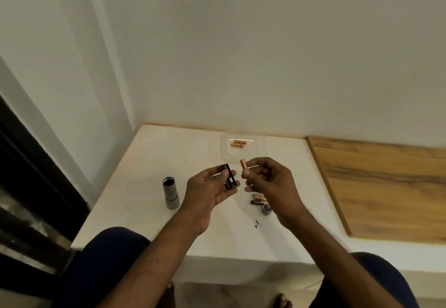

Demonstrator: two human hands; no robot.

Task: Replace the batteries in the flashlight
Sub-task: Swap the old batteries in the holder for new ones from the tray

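White table [149, 162] sat in a corner against plain white walls, with a wood-grain panel [376, 182] to its right. Left hand [207, 187] held a black battery holder [228, 176] between thumb and fingers above the table, one slot showing pale. Right hand [268, 179] pinched a copper-coloured battery [243, 165] near its lower end, tilted close to upright, just beside the holder but not touching it. Grey flashlight body [170, 193] stood on the table left of the hands, open end up. Clear plastic tray [241, 148] at the back held more copper batteries [238, 143]. Loose batteries [257, 199] and a dark round cap [266, 208] lay under the right wrist, partly hidden. Small dark specks [257, 224] lay nearer the front edge.
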